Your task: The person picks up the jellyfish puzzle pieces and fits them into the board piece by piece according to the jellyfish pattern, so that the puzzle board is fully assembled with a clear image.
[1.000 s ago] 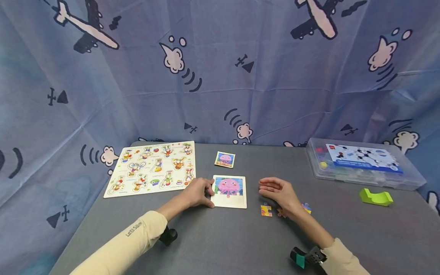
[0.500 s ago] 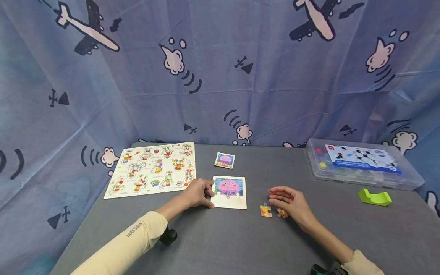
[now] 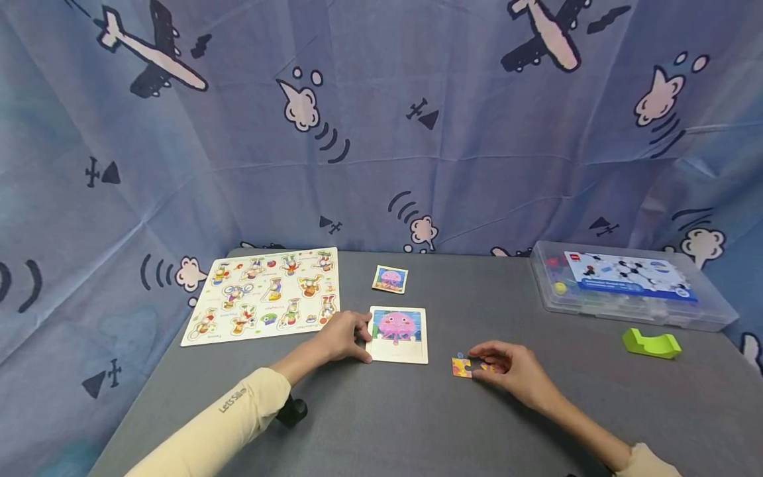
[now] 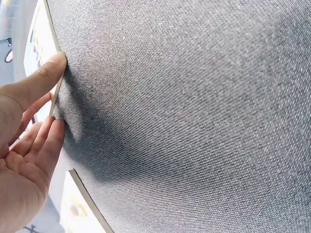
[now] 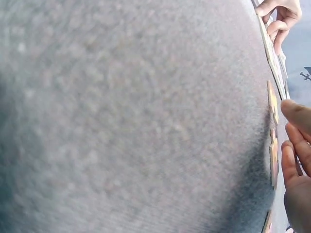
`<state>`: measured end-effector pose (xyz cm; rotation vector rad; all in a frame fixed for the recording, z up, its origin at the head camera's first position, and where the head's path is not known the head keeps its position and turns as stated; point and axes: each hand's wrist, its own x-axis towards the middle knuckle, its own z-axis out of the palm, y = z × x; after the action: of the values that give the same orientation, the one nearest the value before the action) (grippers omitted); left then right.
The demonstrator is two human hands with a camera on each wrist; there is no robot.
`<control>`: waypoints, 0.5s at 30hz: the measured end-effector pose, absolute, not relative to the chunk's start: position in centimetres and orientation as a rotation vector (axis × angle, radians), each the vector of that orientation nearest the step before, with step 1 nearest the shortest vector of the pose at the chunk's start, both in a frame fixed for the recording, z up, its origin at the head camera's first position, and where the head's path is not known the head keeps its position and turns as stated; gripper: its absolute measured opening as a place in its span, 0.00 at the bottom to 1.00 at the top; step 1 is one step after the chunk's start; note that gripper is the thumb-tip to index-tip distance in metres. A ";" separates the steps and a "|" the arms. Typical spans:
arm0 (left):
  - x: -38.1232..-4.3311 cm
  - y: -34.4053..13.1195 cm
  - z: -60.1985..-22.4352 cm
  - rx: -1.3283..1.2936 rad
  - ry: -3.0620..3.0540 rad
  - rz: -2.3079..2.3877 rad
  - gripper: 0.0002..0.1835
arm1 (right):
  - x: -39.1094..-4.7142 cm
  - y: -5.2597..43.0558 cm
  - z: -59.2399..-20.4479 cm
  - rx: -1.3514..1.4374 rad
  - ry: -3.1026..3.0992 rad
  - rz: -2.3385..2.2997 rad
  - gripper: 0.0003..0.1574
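My left hand [image 3: 344, 336] grips the left edge of a small wooden jigsaw board [image 3: 396, 354], thumb near its lower corner and bent fingers higher up. The board's upper part shows a pink jellyfish; a pale bare strip runs along the bottom. In the left wrist view, the thumb [image 4: 57, 62] lies on the board's edge. My right hand [image 3: 520, 372] hovers low over loose puzzle pieces, thumb and fingers apart with nothing between them. A yellow puzzle piece [image 3: 461, 368] lies by its fingertips, and an orange-pink puzzle piece [image 3: 490, 366] shows partly beneath. Another piece [image 5: 267, 222] lies nearer the wrist.
A jellyfish picture card [image 3: 390, 279] lies behind the board. At the left is a large cream puzzle board [image 3: 259, 295] with cartoon figures. A clear plastic case [image 3: 632, 285] and a lime-green curved block [image 3: 652, 343] sit at the right. A printed curtain hangs behind the table.
My right hand has moved right and back from beside the board to over the loose pieces, its fingers lowering and spreading from the thumb. The left hand stays on the board.
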<state>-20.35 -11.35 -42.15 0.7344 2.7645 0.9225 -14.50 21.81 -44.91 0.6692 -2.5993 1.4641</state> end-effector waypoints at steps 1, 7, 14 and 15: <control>-20.3 -11.4 -42.2 0.732 2.761 0.925 0.14 | -14.5 21.8 -44.9 0.660 -2.617 1.412 0.17; -20.3 -11.4 -42.3 0.738 2.752 0.930 0.14 | -14.6 21.7 -45.2 0.604 -2.745 1.195 0.17; -20.3 -11.6 -42.3 0.763 2.763 0.939 0.14 | -15.0 21.6 -45.4 0.615 -2.740 1.160 0.16; -20.3 -11.6 -42.3 0.764 2.761 0.941 0.14 | -15.0 21.6 -45.4 0.618 -2.733 1.168 0.16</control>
<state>-20.34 -11.56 -42.29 0.7638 2.7609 0.9409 -14.99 21.59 -45.41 0.6183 -2.7325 1.1676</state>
